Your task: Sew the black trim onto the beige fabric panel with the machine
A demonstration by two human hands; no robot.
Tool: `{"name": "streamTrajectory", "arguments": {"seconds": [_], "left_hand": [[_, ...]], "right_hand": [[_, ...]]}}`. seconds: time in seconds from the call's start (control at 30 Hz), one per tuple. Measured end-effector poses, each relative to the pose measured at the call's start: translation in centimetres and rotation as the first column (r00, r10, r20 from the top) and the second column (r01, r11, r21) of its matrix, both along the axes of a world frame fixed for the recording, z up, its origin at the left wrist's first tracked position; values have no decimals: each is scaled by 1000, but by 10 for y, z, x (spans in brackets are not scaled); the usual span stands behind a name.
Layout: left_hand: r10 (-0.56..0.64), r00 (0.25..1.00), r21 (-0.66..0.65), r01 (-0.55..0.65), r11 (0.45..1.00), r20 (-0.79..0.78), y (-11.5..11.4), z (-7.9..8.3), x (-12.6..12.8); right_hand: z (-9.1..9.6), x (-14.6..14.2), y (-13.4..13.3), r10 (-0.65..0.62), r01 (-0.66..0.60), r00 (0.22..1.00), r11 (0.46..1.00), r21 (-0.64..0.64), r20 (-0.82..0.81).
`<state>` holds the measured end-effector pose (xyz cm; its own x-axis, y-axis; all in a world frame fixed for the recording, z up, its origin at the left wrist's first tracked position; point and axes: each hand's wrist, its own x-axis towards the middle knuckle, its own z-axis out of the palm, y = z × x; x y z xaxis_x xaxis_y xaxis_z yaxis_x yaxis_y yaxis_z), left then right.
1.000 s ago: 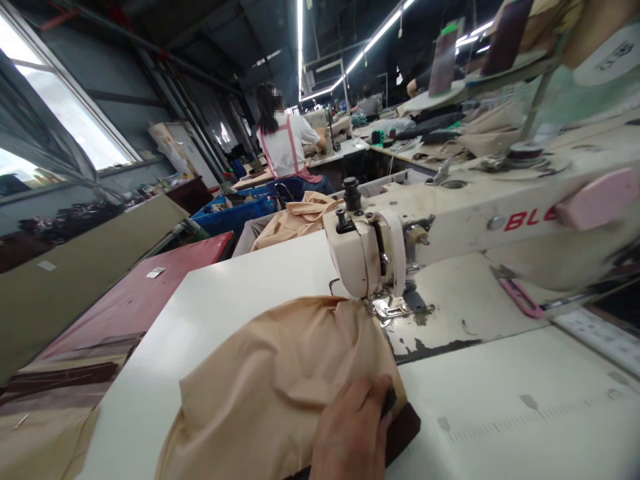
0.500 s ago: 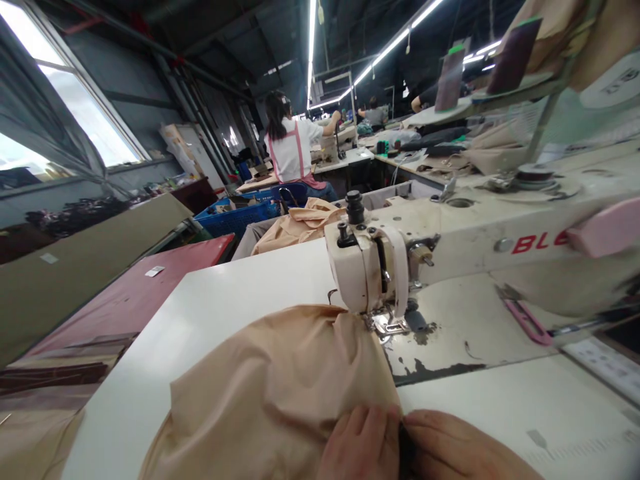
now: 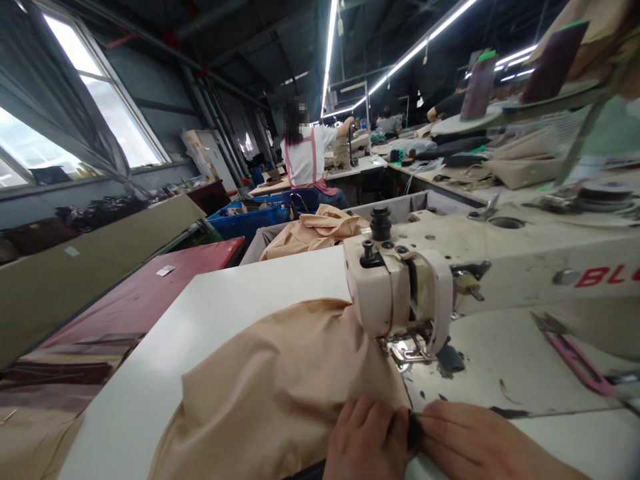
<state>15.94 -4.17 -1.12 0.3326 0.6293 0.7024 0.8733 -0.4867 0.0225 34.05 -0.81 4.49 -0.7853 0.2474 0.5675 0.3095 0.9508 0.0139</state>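
A beige fabric piece [image 3: 280,373] lies bunched on the white table, its far right edge running under the presser foot [image 3: 410,350] of a sewing machine [image 3: 380,287]. My left hand [image 3: 370,437] is closed on the fabric's right edge, with curled fingers. Close beside it, my right hand [image 3: 470,433] pinches at the same edge. Between the two hands a small dark strip [image 3: 414,430] shows, and another dark length appears below my left hand. My fingertips are partly hidden.
Pink-handled thread snips [image 3: 580,363] lie on the machine bed at right. Thread cones [image 3: 477,87] stand on a rack above. Beyond the white table [image 3: 240,287] are a grey bin with beige cloth [image 3: 320,230], a blue basket [image 3: 250,217] and a seated co-worker [image 3: 305,153].
The view has shifted, so the machine appears farther right and lower. Both hands stay at the fabric edge, closer to the presser foot. More dark material shows below my left hand.
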Motion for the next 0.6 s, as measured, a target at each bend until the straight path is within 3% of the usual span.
{"name": "streamTrajectory", "arguments": {"seconds": [0.17,0.27,0.43,0.6], "left_hand": [[-94,992,-125,83,989,-81,17,10,-7],[-183,971,-190,153,970,-153,28,15,-16],[-336,920,-286,274,918,-200,54,15,-31],[-407,905,-359,342,868,-123,71,26,-38]], "right_hand": [[8,-13,11,-24,30,993,999,43,-120],[-1,-16,16,-74,70,990,997,-40,-117],[-13,-16,16,-166,161,984,985,-62,-71],[-10,-13,11,-235,220,972,936,-275,-22]]}}
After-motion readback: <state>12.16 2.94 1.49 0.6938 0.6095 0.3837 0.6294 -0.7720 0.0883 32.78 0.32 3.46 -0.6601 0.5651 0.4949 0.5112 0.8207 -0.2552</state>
